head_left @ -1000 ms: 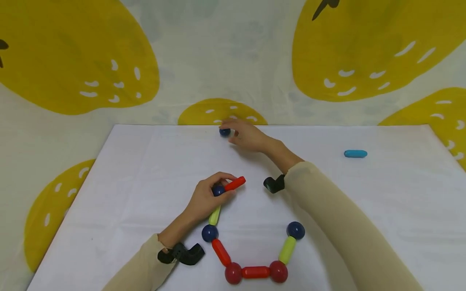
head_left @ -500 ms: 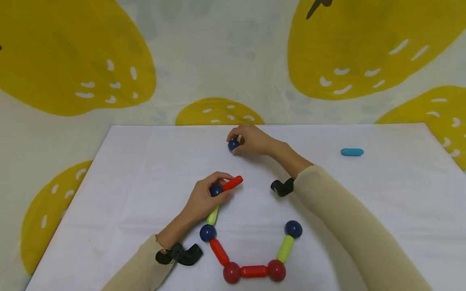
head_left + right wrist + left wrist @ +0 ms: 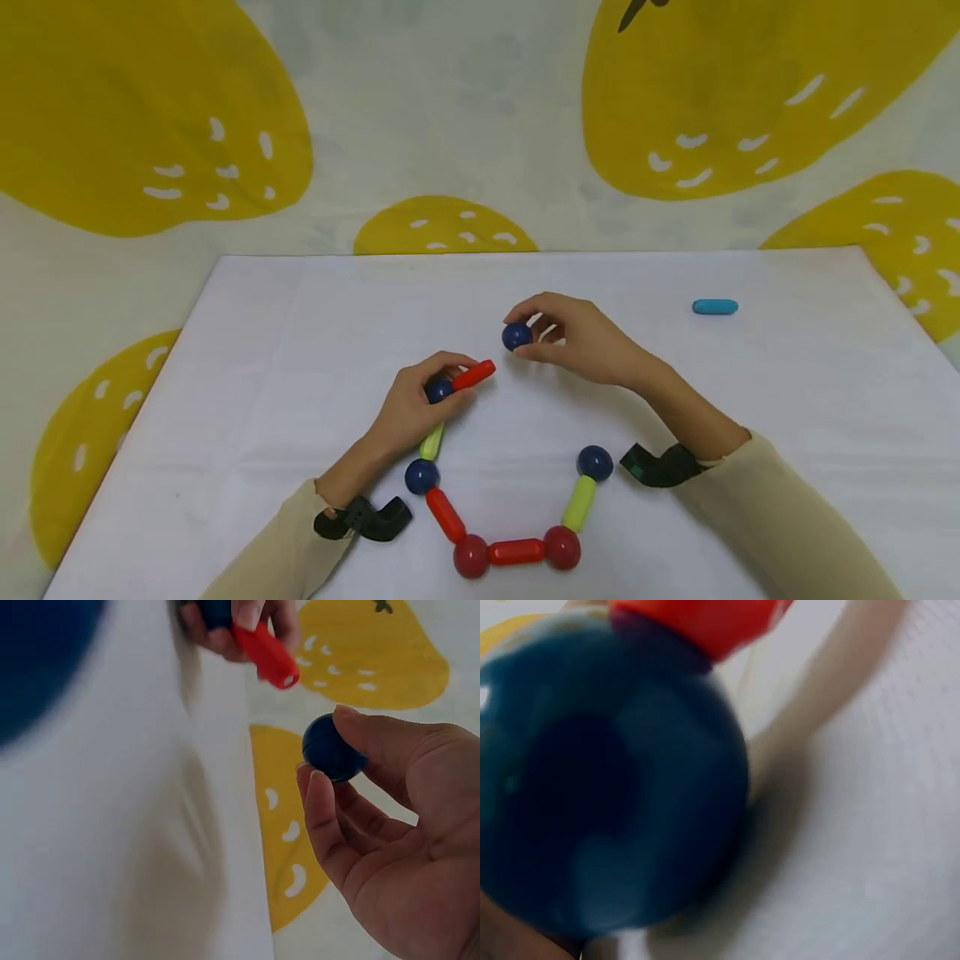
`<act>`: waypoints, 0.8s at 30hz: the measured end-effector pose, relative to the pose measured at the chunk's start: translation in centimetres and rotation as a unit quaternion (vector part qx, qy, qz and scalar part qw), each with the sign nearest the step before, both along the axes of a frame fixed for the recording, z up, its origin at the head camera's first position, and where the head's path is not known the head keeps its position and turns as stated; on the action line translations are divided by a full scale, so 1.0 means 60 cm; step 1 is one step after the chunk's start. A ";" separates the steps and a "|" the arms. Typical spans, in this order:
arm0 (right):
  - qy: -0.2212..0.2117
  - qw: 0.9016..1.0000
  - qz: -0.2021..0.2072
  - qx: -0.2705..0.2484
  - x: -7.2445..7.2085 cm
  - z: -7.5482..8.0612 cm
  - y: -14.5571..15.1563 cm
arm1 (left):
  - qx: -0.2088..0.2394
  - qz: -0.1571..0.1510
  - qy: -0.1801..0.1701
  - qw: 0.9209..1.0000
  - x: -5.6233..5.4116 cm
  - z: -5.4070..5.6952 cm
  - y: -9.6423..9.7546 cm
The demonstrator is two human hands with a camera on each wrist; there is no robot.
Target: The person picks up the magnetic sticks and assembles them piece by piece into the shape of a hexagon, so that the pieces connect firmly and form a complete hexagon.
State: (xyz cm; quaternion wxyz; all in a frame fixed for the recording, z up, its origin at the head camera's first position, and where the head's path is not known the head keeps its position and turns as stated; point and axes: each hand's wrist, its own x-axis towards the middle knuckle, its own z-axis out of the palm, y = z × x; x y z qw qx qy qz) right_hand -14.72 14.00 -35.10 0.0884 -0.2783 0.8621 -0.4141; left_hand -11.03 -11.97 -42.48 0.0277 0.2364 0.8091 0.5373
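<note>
My right hand (image 3: 581, 337) pinches a blue magnetic ball (image 3: 517, 337) between thumb and fingertips, a short way from the free end of a red magnetic rod (image 3: 475, 374). That rod is joined to another blue ball (image 3: 439, 390), and my left hand (image 3: 415, 404) grips the two where they meet. In the right wrist view the red rod (image 3: 268, 658) points out past the left thumb, its round end tip showing. From the held ball a yellow-green rod (image 3: 432, 442) runs down to a blue ball (image 3: 422, 477) of the chain on the table.
The chain continues through a red rod (image 3: 446, 515), a red ball (image 3: 471, 556), a red rod (image 3: 517, 551), a red ball (image 3: 562, 547) and a yellow-green rod (image 3: 579, 503) to a blue ball (image 3: 595, 463). A loose light-blue rod (image 3: 715, 307) lies far right on the white table (image 3: 795, 375).
My right hand has picked up the blue ball from the table's far edge and brought it nearer and to the right, close to the red rod. My left hand keeps its hold.
</note>
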 end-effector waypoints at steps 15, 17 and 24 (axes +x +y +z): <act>-0.058 0.996 0.005 -0.072 0.049 -0.025 -0.002 | -0.009 -0.031 0.012 0.999 0.001 0.002 0.000; -0.060 0.996 0.009 -0.072 0.049 -0.028 -0.004 | -0.011 -0.033 0.009 0.999 0.001 0.004 0.002; -0.053 0.996 0.010 -0.065 0.052 -0.027 -0.005 | -0.019 -0.035 0.004 0.999 0.003 0.009 0.006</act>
